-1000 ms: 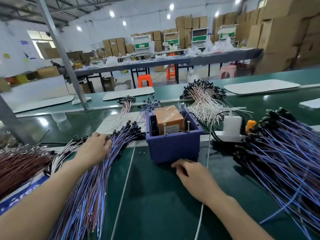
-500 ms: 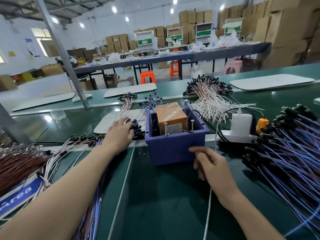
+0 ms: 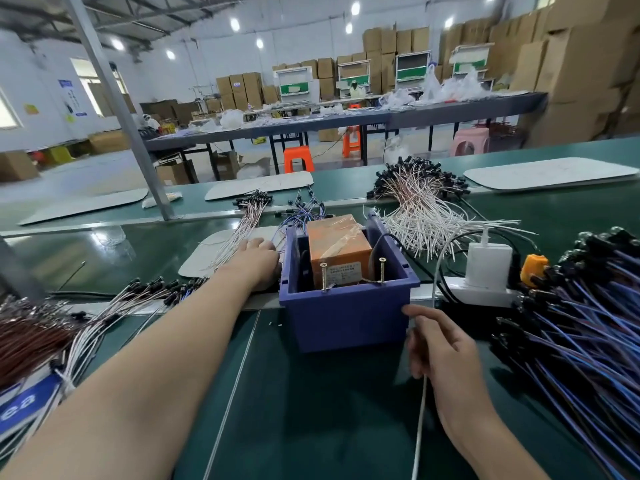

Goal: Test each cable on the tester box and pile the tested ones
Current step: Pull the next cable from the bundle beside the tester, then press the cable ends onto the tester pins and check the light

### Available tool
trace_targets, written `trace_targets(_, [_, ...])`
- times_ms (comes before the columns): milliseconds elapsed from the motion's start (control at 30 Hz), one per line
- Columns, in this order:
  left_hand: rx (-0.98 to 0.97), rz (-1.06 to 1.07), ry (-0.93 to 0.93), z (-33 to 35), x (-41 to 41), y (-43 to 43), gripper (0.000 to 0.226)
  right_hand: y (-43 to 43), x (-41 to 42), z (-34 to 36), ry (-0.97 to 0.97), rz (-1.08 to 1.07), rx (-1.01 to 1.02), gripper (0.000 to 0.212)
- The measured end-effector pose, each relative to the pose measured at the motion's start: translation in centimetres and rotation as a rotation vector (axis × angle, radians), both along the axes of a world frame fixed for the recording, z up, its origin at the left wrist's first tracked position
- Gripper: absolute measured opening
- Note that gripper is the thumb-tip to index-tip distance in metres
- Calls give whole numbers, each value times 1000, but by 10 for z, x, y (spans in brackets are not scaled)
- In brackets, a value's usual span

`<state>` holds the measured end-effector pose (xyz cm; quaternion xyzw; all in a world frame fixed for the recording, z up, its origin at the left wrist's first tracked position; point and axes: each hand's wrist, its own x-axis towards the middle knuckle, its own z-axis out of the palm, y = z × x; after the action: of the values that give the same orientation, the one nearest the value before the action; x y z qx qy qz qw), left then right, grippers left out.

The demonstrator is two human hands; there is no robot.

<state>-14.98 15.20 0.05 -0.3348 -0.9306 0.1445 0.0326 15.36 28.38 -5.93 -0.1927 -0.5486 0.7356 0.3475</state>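
Note:
The blue tester box stands mid-bench with an orange block inside and two upright screws at its front rim. My left hand reaches along the box's left side and lies on thin cables over a white pad; its fingertips are hidden. My right hand rests on the green bench by the box's front right corner, fingers relaxed, holding nothing. A thick pile of purple-blue cables lies to the right.
White-pink cables with black ends and a brown bundle lie at left. A white cable heap sits behind the box. A power strip with a white charger stands at right, and its white cord runs toward me.
My left hand has moved forward and right, from the cable bundle at left to the box's left side. My right hand has shifted right along the box front to its corner.

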Motion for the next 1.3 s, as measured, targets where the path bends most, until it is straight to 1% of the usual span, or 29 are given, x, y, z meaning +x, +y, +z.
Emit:
trace_targets(333, [-120, 55, 66, 10, 2, 6, 42, 1, -2, -1, -22, 15, -20, 37])
trace_targets(400, [-116, 62, 74, 12, 0, 10, 39, 1, -2, -1, -26, 25, -35, 37])
trace_targets(567, [134, 80, 91, 20, -14, 22, 27, 5, -5, -3, -20, 23, -53, 39])
trace_targets(633, [183, 83, 109, 23, -23, 24, 31, 6, -6, -4, -19, 19, -53, 40])
trace_targets(667, [184, 102, 119, 24, -28, 24, 36, 6, -7, -5, -20, 17, -55, 41])
trace_targets(733, [144, 191, 107, 26, -37, 21, 51, 9, -9, -5, -24, 10, -59, 42])
trace_targets(767, [117, 255, 71, 26, -40, 19, 54, 10, -10, -6, -27, 8, -59, 43])
trace_targets(833, [109, 394, -23, 23, -45, 13, 53, 11, -10, -6, -30, 10, -53, 43])
trace_targets(867, [156, 456, -62, 21, -46, 10, 51, 12, -10, -6, -33, 11, -49, 43])
trace_targets(933, [324, 511, -87, 17, -45, 2, 47, 11, -9, -6, -36, 9, -44, 42])
trace_targets(1033, [572, 479, -41, 14, -44, -14, 39, 9, -7, -4, -28, 5, -33, 40])
trace_targets(1100, [648, 416, -14, 13, -42, -30, 37, 7, -5, -2, -24, 7, -35, 39])
trace_targets(1167, [690, 311, -20, 12, -39, -46, 32, 5, -5, -1, -22, 8, -38, 37])
trace_targets(1233, [701, 219, -70, 9, -36, -59, 27, 4, -4, 0, -20, 8, -31, 36])
trace_targets(1300, [611, 160, -121, 6, -32, -65, 31, 3, -4, 0, -17, 9, -22, 37])
